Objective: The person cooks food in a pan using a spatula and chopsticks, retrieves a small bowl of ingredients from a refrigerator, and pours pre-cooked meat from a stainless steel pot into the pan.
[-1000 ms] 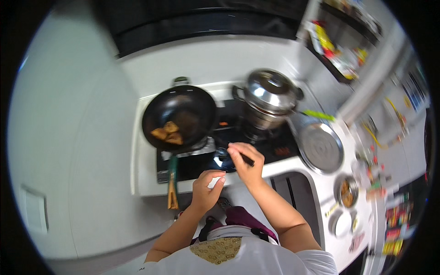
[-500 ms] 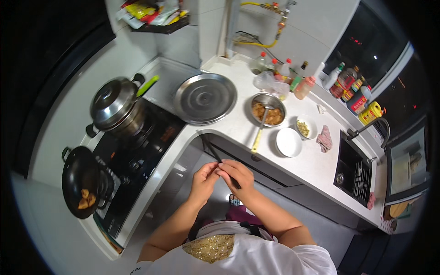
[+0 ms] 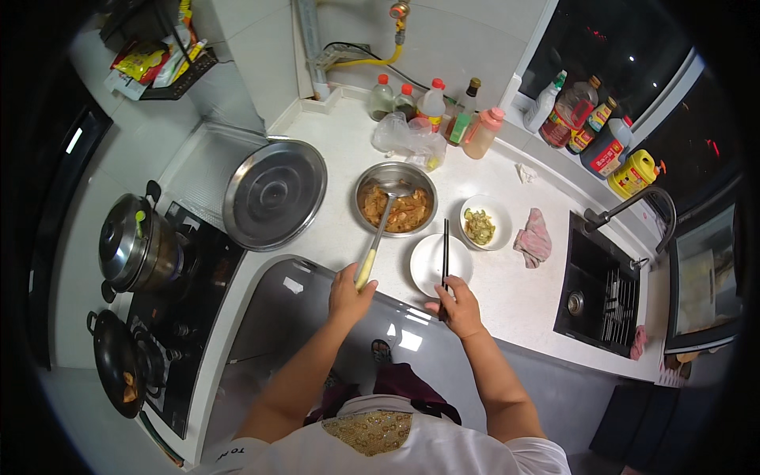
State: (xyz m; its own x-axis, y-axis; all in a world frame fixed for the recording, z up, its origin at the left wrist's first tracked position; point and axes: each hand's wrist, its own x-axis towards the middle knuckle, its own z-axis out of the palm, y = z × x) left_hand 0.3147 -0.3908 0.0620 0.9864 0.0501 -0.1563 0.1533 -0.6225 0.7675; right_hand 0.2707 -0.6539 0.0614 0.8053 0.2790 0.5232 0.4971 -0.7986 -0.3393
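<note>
At the counter's front edge, my left hand [image 3: 351,296] has its thumb and fingers around the pale yellow handle end of a long metal spoon [image 3: 383,224]. The spoon's head rests in a steel bowl [image 3: 363,176] of brown, sauced food pieces [image 3: 409,212]. My right hand [image 3: 461,310] grips a pair of dark chopsticks [image 3: 446,255], fingers partly spread around their near end. Their tips point away from me, over a white bowl [image 3: 424,267] with nothing seen in it. Touching or close behind it stands another white bowl [image 3: 500,214] with chopped pale green pieces.
Left lie a large round metal lid [image 3: 277,194], a lidded steel pot [image 3: 131,245] on the black stove [image 3: 178,317], and a dark wok [image 3: 111,364] with browned pieces. Several bottles [image 3: 431,107] and a plastic bag [image 3: 404,136] stand behind. Rightward are a pink cloth [image 3: 534,239] and black sink [image 3: 582,273].
My hands were together in front of me with the chopsticks. They have parted: the left has gone to the spoon handle, the right has carried the chopsticks to the white bowl. The view has shifted.
</note>
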